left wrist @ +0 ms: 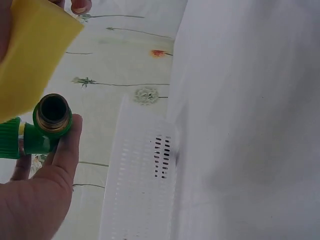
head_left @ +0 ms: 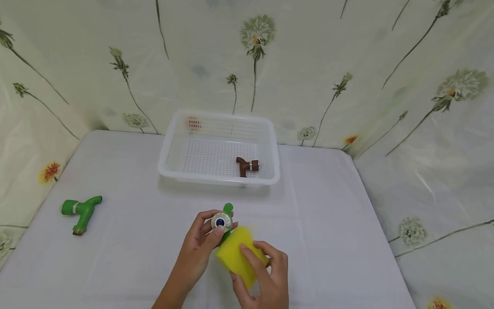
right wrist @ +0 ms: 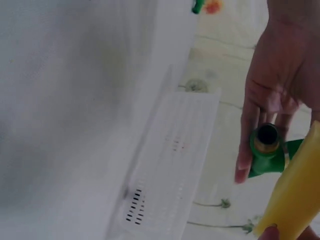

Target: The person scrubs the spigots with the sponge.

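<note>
My left hand point(head_left: 199, 244) holds a green tap point(head_left: 228, 209) above the table, its thumb at the round knob with the blue centre. In the left wrist view the tap's threaded brass end point(left wrist: 53, 114) faces the camera. A yellow sponge point(head_left: 240, 253) is gripped between the thumb and fingers of my right hand point(head_left: 266, 274). The sponge is right beside the tap in the head view and overlaps its lower part; whether they touch is hard to tell. In the right wrist view the sponge point(right wrist: 295, 192) partly covers the tap's knob side.
A white perforated plastic basket point(head_left: 219, 177) stands at the back of the white-covered table point(head_left: 332, 240), with a brown tap point(head_left: 244, 166) inside. Another green tap point(head_left: 82, 212) lies on the left. Flower-printed sheeting point(head_left: 193, 64) rises behind and along the sides.
</note>
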### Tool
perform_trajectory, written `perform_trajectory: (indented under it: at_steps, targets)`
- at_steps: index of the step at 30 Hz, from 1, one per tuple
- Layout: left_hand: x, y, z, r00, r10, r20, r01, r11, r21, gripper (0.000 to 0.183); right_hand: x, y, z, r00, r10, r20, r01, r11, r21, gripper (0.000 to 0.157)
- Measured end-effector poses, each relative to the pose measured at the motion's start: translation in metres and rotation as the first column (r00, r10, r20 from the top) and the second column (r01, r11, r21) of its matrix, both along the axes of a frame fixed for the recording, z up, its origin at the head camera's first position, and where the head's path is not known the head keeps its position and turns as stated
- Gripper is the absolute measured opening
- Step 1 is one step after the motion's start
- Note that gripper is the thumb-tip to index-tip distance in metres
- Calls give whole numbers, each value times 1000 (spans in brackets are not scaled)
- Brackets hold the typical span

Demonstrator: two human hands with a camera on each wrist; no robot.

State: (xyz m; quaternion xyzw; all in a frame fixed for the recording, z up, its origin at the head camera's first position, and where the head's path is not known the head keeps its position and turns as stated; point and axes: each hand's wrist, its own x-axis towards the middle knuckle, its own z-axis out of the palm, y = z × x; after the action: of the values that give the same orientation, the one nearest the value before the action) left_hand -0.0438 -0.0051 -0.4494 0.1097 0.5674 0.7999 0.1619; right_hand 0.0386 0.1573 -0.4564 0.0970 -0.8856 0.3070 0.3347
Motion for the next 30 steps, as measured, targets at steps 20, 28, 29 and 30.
perform_trajectory:
  at_steps: [20,28,29,30]
  targets:
    - [-10,-18,3,998,-20,-55,35,957,289,33,3,2,-15,924,91,371,1,971,-239,45]
    - [-10,-17,5,999,-21,-49,36,948,317,33,0,0,-8,766,258,589,33,899,-436,37]
    - [-10,-17,5,999,-20,-49,35,949,312,34,-1,1,-7,758,278,591,23,893,-450,37]
    - [-9,-16,5,999,-17,-48,31,950,309,34,-1,2,-7,754,295,588,12,888,-460,36]
